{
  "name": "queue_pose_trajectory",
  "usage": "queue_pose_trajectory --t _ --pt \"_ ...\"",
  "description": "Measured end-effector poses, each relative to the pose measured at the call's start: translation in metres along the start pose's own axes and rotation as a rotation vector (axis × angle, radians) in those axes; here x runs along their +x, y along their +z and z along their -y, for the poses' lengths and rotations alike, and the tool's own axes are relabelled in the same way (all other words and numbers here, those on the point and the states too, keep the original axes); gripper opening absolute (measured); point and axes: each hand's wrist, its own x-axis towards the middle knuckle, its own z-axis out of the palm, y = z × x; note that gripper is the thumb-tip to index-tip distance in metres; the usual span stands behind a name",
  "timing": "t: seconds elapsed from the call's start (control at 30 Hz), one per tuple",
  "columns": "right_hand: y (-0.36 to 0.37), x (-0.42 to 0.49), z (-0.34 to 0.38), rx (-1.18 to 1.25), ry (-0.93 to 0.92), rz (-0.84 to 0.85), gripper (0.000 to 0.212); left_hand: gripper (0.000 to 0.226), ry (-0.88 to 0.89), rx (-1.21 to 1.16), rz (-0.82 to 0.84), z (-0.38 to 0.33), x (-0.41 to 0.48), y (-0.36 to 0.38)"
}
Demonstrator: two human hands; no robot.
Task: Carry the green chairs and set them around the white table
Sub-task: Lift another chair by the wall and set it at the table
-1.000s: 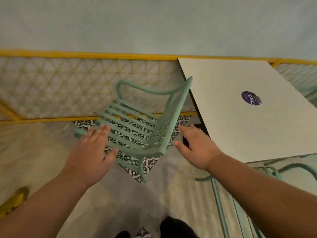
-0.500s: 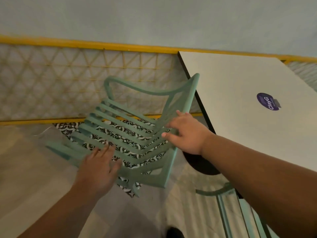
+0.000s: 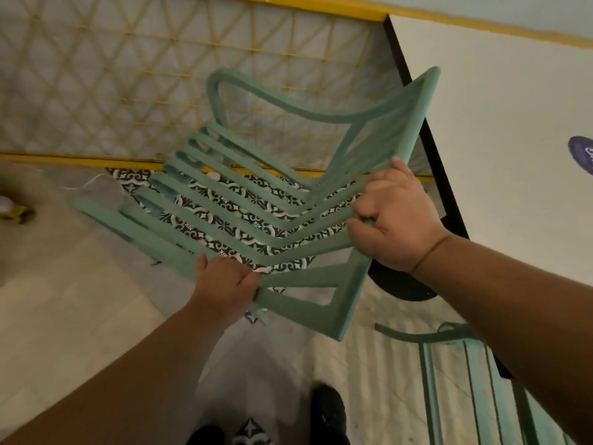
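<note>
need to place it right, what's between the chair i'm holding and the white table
Nothing. The head view shows the green chair with its backrest edge right against the white table, overlapping it.

Matt, slightly rough green plastic chair [image 3: 256, 226]; smooth matt white table [image 3: 500, 123]; glossy patterned floor tiles [image 3: 224, 200].

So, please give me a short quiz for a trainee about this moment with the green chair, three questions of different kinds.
1. True or false: both hands grip the green chair.
2. Which hand is nearer the white table? A) left hand B) right hand
3. Fill in: a second green chair shows at the lower ____ of the picture.

Key:
1. True. The left hand and the right hand each close on the slats.
2. B.
3. Right.
</note>
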Motion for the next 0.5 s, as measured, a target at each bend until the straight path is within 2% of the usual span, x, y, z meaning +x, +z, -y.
queue_pose_trajectory --t 0.17,0.5 --pt "0.009 -0.001 -0.003 0.062 -0.042 -0.126 0.027 0.044 0.032 -0.04 -0.097 0.005 -0.001 0.009" --pt "0.013 -0.003 0.006 0.035 0.016 -0.146 0.033 0.046 0.072 -0.021 -0.152 0.015 0.0 0.013"
